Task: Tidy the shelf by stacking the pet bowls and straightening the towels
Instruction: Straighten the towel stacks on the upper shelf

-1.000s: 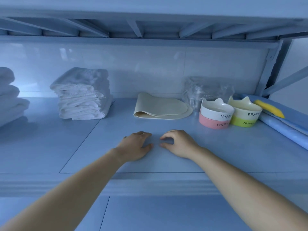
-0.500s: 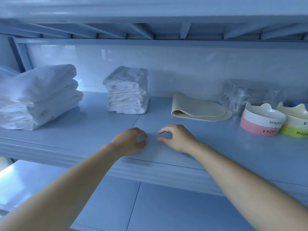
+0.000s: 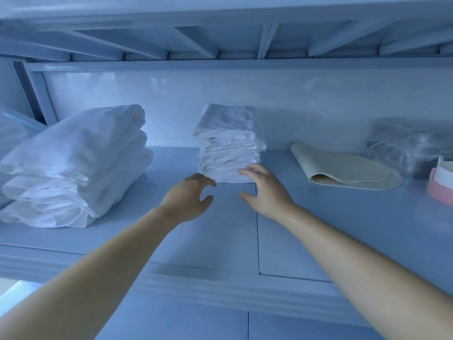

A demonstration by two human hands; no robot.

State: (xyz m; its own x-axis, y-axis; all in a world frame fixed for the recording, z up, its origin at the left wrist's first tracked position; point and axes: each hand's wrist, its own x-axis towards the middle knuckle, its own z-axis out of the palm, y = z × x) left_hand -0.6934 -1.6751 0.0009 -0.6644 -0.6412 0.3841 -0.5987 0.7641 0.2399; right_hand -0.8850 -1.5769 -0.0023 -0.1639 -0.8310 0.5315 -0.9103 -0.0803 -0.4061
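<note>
Reaching in over the front edge of the shelf [image 3: 318, 229], both bare forearms point toward the small towel stack [image 3: 228, 148] at mid-shelf, close to the white tiled wall [image 3: 171, 94].

Left hand [image 3: 188, 200]: fingers spread and loosely bent, thumb well apart from them, nothing held. Fingertips sit at the stack's lower left corner; contact cannot be told.

Right hand [image 3: 266, 192]: fingers extended and apart, thumb dropped low toward the shelf, nothing held. Fingertips overlap the lower front of the stack, slightly blurred; touching or just short of it, cannot tell.

Small towel stack: white, several folded layers, fold edges uneven, some layers jutting to the right.

Large towel stack [image 3: 73, 168]: white, bulkier folds, on the left part of the shelf, well apart from the small one, loose edges sagging at the front.

To the right of the hands: a beige folded mat [image 3: 343, 168] lying flat, behind it a crumpled clear plastic bag [image 3: 404, 148] against the wall.

Far right, cut by the frame edge: a pet bowl [image 3: 443, 182], white over a pink band; whether one bowl or two stacked cannot be told.

Overhead, ribbed underside of the upper shelf [image 3: 220, 40]
</note>
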